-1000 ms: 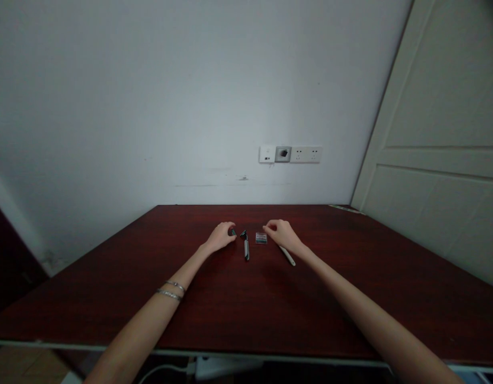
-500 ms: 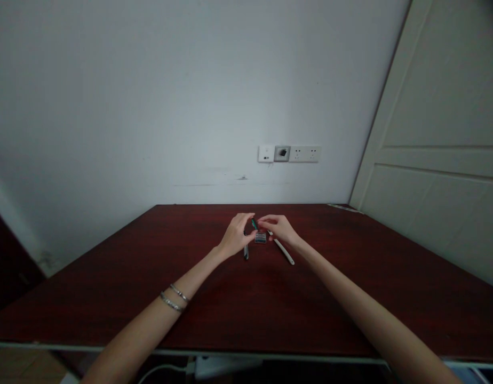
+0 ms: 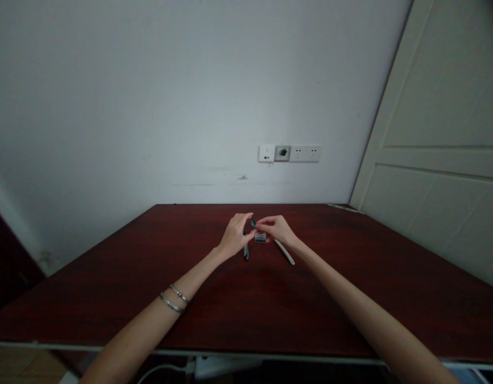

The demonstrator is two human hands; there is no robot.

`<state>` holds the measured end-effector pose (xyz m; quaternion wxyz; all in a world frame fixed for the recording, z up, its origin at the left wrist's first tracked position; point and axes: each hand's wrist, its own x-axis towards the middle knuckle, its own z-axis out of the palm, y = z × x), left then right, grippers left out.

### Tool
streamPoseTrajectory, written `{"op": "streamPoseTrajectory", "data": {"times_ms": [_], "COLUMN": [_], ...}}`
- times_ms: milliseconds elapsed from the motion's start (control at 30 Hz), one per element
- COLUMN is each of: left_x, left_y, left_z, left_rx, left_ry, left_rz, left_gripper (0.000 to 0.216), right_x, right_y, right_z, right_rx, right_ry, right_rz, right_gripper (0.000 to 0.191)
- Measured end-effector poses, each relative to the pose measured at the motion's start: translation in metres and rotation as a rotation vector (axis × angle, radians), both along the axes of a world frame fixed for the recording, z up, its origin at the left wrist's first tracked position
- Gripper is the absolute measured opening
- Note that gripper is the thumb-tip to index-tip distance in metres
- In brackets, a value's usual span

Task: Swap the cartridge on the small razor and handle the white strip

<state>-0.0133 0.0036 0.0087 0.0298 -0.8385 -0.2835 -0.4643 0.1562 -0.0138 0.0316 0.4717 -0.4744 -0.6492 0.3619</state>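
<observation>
Between the thumb and fingers of my left hand is a small black-and-teal piece, tilted and held above the table; it looks like a razor head, though it is too small to be sure. My right hand pinches with its fingertips at the lower right end of that piece. Just under the hands lies a small clear case with dark sections. A slim black-and-grey handle rests beside my left hand, its far end partly hidden. Below my right hand a white handle lies slantwise, its far end covered by the hand.
The dark red-brown table reaches back to a pale wall with sockets. A cream panelled door stands at the right. Under the front edge are a white cable and a pale box-like object.
My right fingertips have moved slightly left, closing in on the black-and-teal piece. That hand now covers more of the white handle's far end. My left hand is almost still.
</observation>
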Motion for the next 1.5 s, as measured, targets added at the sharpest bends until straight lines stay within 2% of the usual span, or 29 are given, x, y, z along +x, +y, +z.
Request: {"op": "streamPoseTrajectory", "data": {"times_ms": [233,300,467,800,1100,1200,1300,1400,1500], "left_x": [0.001,0.002,0.004,0.010,0.014,0.009,0.001,-0.006,-0.008], "left_y": [0.000,0.002,0.009,0.010,0.009,0.015,0.022,0.027,0.028], "left_z": [0.001,0.002,0.007,0.005,0.006,0.008,0.012,0.016,0.020], "left_rx": [-0.050,-0.129,-0.459,-0.862,-0.978,-0.971,-0.962,-0.954,-0.937], "left_ry": [-0.140,-0.239,-0.468,-0.655,-0.766,-0.724,-0.523,-0.218,-0.037], "left_rz": [0.007,0.017,0.009,-0.077,-0.165,-0.144,-0.101,-0.159,-0.235], "left_gripper": [0.045,0.042,0.025,0.028,0.025,0.023,0.020,0.017,0.019], "right_x": [0.000,0.001,0.002,-0.003,0.000,0.008,0.017,0.023,0.023], "right_y": [0.006,0.007,0.008,0.002,0.006,0.011,0.013,0.011,0.005], "right_z": [-0.002,-0.004,-0.007,-0.007,-0.011,-0.009,-0.005,-0.001,-0.002], "right_rx": [-0.015,-0.011,0.008,0.049,0.052,0.050,0.082,0.109,0.079], "right_ry": [0.038,0.064,0.056,0.032,0.012,-0.033,-0.070,-0.123,-0.158], "right_rz": [-0.038,-0.047,-0.044,-0.031,-0.027,-0.047,-0.046,0.045,0.162], "right_gripper": [0.024,0.025,0.031,0.027,0.027,0.028,0.030,0.032,0.034]}}
